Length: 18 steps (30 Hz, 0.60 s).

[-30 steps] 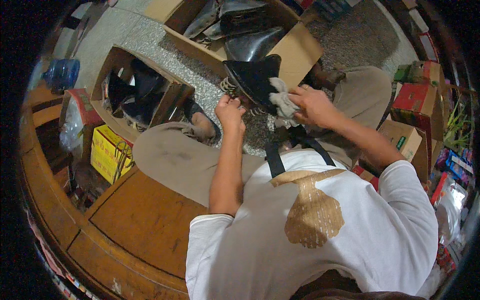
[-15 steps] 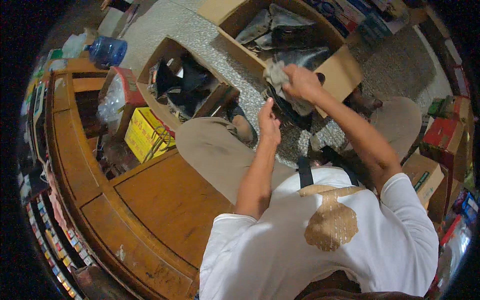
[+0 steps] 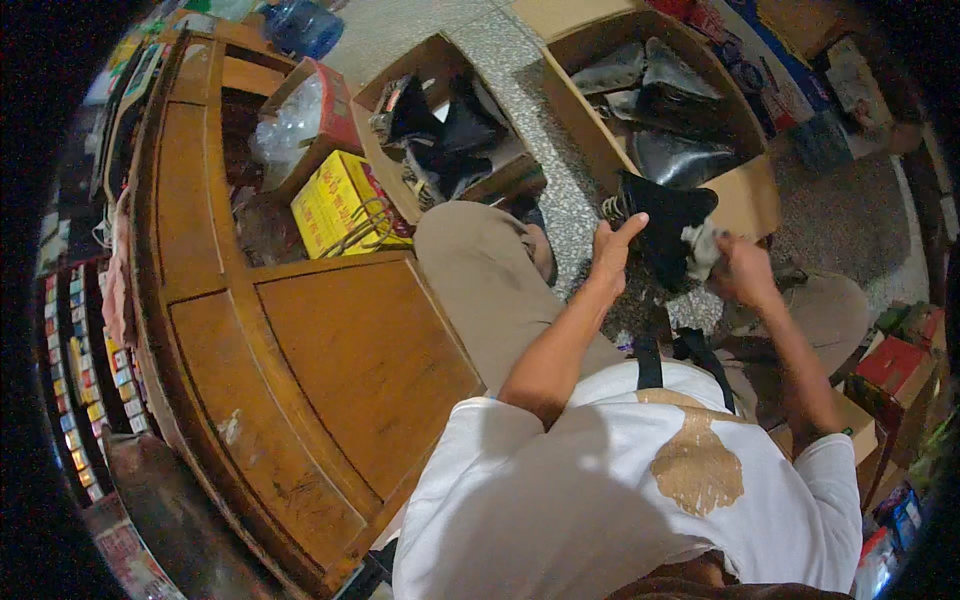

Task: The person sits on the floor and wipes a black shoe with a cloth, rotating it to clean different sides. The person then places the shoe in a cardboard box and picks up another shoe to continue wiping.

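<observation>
My left hand (image 3: 612, 258) grips the left edge of a black bicycle saddle (image 3: 662, 232), its thumb laid along the edge near a coil spring. The saddle is held tilted above the floor, between my knees. In my closed right hand (image 3: 745, 272) is a grey-white rag (image 3: 702, 250), pressed against the saddle's right side. Just beyond stands a large open cardboard box (image 3: 583, 122) with several shiny dark saddles (image 3: 685, 160) in it. To its left, a smaller open box (image 3: 508, 185) contains black saddles (image 3: 468, 120) too. The saddle's underside is mostly hidden.
A wooden cabinet (image 3: 350, 370) fills the left side. By the small box sit a yellow carton (image 3: 340, 208) and a red box (image 3: 336, 110) with clear plastic bags. A blue water jug (image 3: 303, 28) lies farther back. Red and brown cartons (image 3: 895, 372) stack at my right.
The view has shifted left, so the surroundings appear farther right. My left hand has taken hold of the saddle, which is now turned into plain view. The rag has moved to the saddle's right side.
</observation>
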{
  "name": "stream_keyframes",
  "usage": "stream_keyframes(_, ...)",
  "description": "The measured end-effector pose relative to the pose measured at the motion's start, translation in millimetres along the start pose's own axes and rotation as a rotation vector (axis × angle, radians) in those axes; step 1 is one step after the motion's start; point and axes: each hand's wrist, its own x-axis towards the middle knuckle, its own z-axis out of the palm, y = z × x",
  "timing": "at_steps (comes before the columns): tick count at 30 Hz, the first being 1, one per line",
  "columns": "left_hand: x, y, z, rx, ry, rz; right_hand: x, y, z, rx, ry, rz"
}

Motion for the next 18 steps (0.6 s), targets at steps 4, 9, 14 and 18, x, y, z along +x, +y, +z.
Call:
stream_keyframes(4,-1.5,-8.9,3.4,0.13,0.039,0.147,31.0,-14.6,-18.5,0.243,0.532,-0.05)
stream_keyframes(9,-18.6,12.0,8.9,0.126,-0.035,0.147,30.6,-55.8,13.1,0.233,0.451,-0.165)
stream_keyframes(14,-38.2,38.2,10.1,0.013,-0.029,0.201,-36.3,-28.6,25.2,0.118,0.281,-0.178)
stream_keyframes(18,-56.8,112.1,3.0,-0.241,-0.005,0.24,-20.6,71.0,46.1,0.681,0.146,0.093)
